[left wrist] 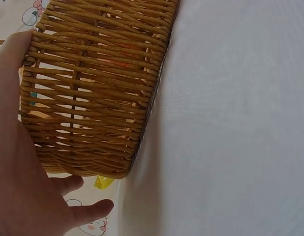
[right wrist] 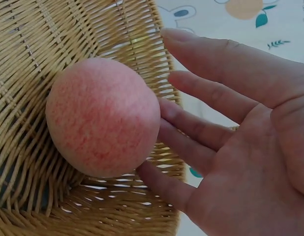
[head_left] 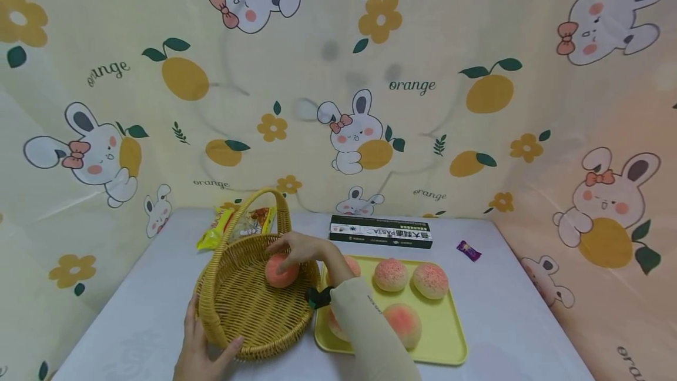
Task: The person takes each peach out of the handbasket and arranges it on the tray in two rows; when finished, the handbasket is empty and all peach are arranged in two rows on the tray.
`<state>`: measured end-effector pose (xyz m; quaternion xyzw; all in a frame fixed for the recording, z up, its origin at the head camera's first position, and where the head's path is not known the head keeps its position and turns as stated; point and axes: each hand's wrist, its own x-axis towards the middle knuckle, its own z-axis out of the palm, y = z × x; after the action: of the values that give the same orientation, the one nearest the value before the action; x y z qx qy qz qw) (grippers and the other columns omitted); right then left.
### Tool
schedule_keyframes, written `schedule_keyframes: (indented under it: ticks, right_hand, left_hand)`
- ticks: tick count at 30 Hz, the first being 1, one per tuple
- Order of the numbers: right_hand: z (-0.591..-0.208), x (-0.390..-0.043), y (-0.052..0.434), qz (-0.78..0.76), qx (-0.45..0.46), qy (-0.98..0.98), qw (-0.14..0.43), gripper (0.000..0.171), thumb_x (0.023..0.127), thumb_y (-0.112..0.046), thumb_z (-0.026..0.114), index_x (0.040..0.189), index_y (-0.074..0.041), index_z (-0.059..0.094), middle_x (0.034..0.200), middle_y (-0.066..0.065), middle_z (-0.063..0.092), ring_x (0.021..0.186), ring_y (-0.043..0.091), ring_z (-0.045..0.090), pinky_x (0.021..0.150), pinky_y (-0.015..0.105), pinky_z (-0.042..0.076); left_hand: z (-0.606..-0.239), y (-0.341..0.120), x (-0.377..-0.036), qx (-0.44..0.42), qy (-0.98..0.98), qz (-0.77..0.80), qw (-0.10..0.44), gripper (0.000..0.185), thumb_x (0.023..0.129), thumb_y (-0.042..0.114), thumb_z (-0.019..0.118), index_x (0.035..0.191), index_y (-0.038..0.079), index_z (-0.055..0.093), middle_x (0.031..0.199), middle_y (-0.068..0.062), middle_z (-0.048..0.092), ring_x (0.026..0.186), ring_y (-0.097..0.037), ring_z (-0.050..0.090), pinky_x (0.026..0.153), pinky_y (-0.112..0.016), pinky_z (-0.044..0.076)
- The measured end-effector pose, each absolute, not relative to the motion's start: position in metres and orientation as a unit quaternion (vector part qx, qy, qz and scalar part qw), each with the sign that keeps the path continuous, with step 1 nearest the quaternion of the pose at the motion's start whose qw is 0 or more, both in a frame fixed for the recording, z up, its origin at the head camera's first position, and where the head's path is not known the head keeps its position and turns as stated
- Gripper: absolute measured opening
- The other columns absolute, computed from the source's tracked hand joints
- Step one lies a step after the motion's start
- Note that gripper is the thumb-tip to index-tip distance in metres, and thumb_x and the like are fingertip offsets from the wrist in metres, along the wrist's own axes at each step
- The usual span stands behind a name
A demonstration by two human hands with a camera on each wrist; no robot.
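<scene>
A round wicker basket with a tall arched handle stands left of centre. Inside, toward its right side, lies a pink peach, large in the right wrist view. My right hand reaches over the basket's right rim; its fingers are spread and fairly straight, their tips right at the peach's side. At the near left of the basket, my left hand rests against the outer wall, thumb and fingers spread wide. Its fingertips extend past the weave in the left wrist view.
To the basket's right is a yellow tray with several peaches, partly hidden by the right forearm. Behind stand a black-and-white pasta box and a yellow snack bag. A small purple packet lies at the far right.
</scene>
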<state>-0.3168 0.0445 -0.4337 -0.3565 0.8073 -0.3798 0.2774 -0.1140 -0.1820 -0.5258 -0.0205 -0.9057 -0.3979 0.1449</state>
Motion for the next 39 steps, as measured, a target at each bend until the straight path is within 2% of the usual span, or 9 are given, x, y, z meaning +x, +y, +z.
schedule_keyframes:
  ticks: [6,9,15,24,29,36,39]
  right_hand:
    - [-0.440,-0.315,0.041,-0.362,-0.372,0.806,0.283,0.052,0.086,-0.002,0.074,0.135,0.001,0.060,0.136,0.012,0.060,0.115,0.011,0.056,0.092,0.021,0.046]
    - [-0.445,-0.314,0.039,-0.354,-0.380,0.807,0.281,0.054,0.085,0.001,0.072,0.137,0.001,0.059,0.133,0.010,0.061,0.107,0.007,0.055,0.089,0.021,0.046]
    - [-0.449,-0.314,0.032,-0.347,-0.378,0.811,0.282,0.058,0.084,-0.002,0.074,0.139,-0.003,0.058,0.137,0.006,0.059,0.110,0.005,0.054,0.091,0.021,0.046]
    - [-0.454,-0.317,0.026,-0.340,-0.386,0.811,0.279,0.063,0.082,-0.004,0.075,0.142,-0.002,0.055,0.136,0.009,0.056,0.108,0.008,0.053,0.089,0.022,0.046]
    - [-0.454,-0.317,0.025,-0.340,-0.376,0.817,0.275,0.062,0.081,-0.002,0.075,0.140,-0.005,0.056,0.137,0.008,0.055,0.112,0.010,0.052,0.092,0.023,0.045]
    - [-0.456,-0.315,0.023,-0.328,-0.370,0.821,0.286,0.061,0.082,-0.005,0.079,0.139,-0.002,0.057,0.133,0.007,0.058,0.110,0.009,0.054,0.090,0.022,0.046]
    - [-0.457,-0.314,0.022,-0.323,-0.374,0.821,0.286,0.060,0.082,-0.006,0.080,0.137,-0.001,0.058,0.131,0.007,0.061,0.108,0.008,0.056,0.089,0.021,0.047]
  left_hand:
    - [-0.525,-0.181,-0.115,-0.016,-0.907,-0.397,0.141,0.096,0.087,0.040,0.077,0.160,0.011,0.021,0.165,-0.008,-0.012,0.149,-0.043,0.004,0.094,-0.077,0.033]
    - [-0.525,-0.181,-0.115,-0.008,-0.910,-0.395,0.128,0.100,0.087,0.043,0.077,0.161,0.014,0.016,0.165,-0.009,-0.014,0.148,-0.046,0.006,0.095,-0.077,0.033]
    - [-0.523,-0.179,-0.115,0.005,-0.912,-0.395,0.111,0.105,0.087,0.047,0.075,0.162,0.019,0.006,0.164,-0.011,-0.014,0.146,-0.049,0.009,0.099,-0.076,0.030]
    - [-0.522,-0.178,-0.117,-0.008,-0.910,-0.397,0.122,0.105,0.087,0.044,0.076,0.162,0.019,0.006,0.164,-0.013,-0.012,0.145,-0.050,0.012,0.097,-0.076,0.032]
    - [-0.518,-0.178,-0.116,0.004,-0.913,-0.394,0.105,0.108,0.087,0.048,0.074,0.162,0.019,0.001,0.164,-0.013,-0.014,0.145,-0.050,0.011,0.099,-0.075,0.030]
    - [-0.517,-0.177,-0.115,0.020,-0.918,-0.385,0.093,0.109,0.088,0.051,0.072,0.162,0.016,0.000,0.163,-0.017,-0.013,0.143,-0.054,0.016,0.098,-0.076,0.032]
    - [-0.516,-0.177,-0.114,0.025,-0.919,-0.383,0.086,0.108,0.088,0.053,0.071,0.161,0.013,0.002,0.163,-0.017,-0.015,0.143,-0.054,0.013,0.099,-0.076,0.030]
